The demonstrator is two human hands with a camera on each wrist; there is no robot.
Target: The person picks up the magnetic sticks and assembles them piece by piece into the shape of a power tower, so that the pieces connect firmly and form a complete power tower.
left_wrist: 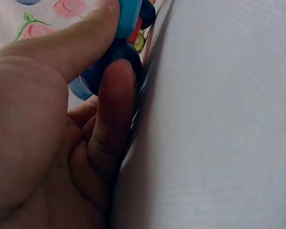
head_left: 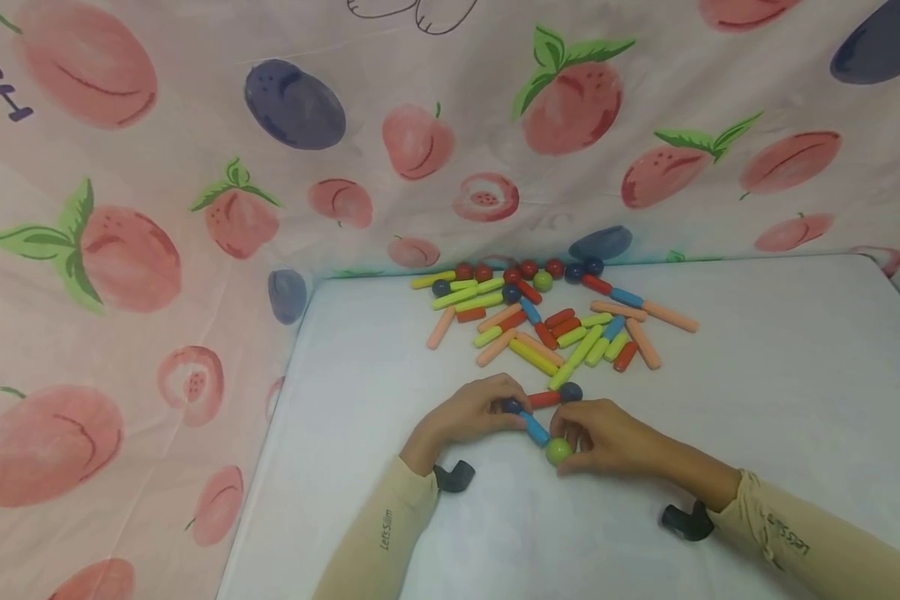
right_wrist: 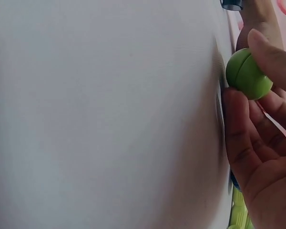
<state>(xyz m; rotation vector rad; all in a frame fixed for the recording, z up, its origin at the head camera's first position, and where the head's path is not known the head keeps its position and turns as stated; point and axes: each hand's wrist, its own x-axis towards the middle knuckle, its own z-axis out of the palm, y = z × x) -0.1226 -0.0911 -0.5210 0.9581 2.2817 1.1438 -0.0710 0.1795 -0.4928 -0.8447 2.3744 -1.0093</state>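
Observation:
My left hand (head_left: pixel 468 410) grips a dark blue ball (left_wrist: pixel 118 51) between thumb and fingers, low against the tabletop. From that ball a light blue rod (head_left: pixel 536 428) slants toward my right hand, and a red rod (head_left: pixel 545 400) runs to a second dark blue ball (head_left: pixel 571 392). The thumb also overlaps the blue rod in the left wrist view. My right hand (head_left: pixel 607 437) pinches a green ball (right_wrist: pixel 248 76) with thumb and fingertips, right at the blue rod's free end. A seam line crosses the green ball in the right wrist view.
Behind the hands lies a loose pile of yellow-green rods (head_left: pixel 579 354), peach rods (head_left: pixel 642 343), red rods (head_left: pixel 471 315) and several balls, reaching the fruit-print cloth (head_left: pixel 420 225) at the white table's (head_left: pixel 345 517) back edge. A dark wrist mount (head_left: pixel 456 476) juts from the left sleeve.

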